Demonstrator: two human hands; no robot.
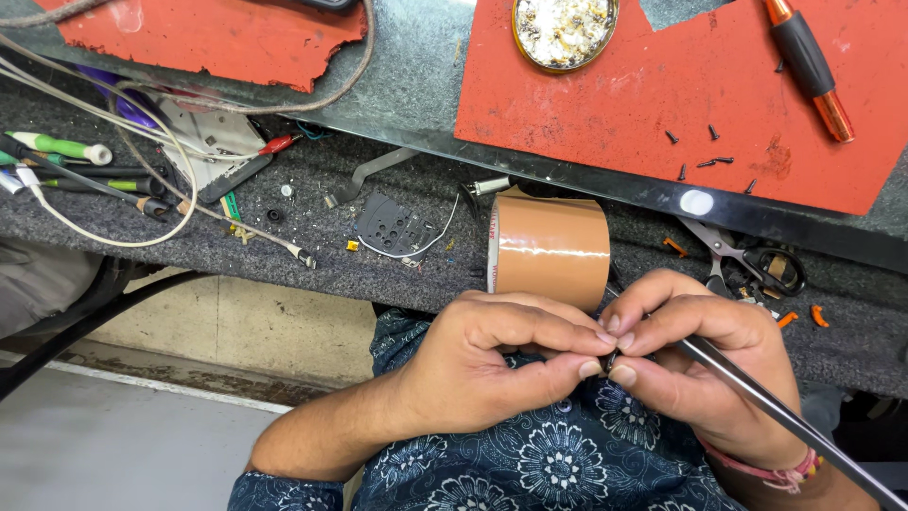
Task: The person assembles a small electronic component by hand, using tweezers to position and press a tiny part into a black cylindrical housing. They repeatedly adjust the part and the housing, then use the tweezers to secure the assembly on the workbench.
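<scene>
We are holding a tiny dark part point(611, 361) right where our two hands meet, low in the view, above our patterned blue shirt point(530, 454) and just in front of the roll of brown tape point(549, 248). Our left hand point(492, 355) is pinching it, thumb below and fingertips above, with the fingers curled tight around it. Our right hand point(695, 355) is gripping a slim metal tool point(776, 409), its fingers closed on the shaft near the tip.

The tool's long axis is running from lower right up toward the left, so its tip is pointing straight into the part, which is sitting to the left of our right fingertips and touching them. Both hands are equally close; what kind of part it is, we cannot tell, since the fingers are covering most of it.
</scene>
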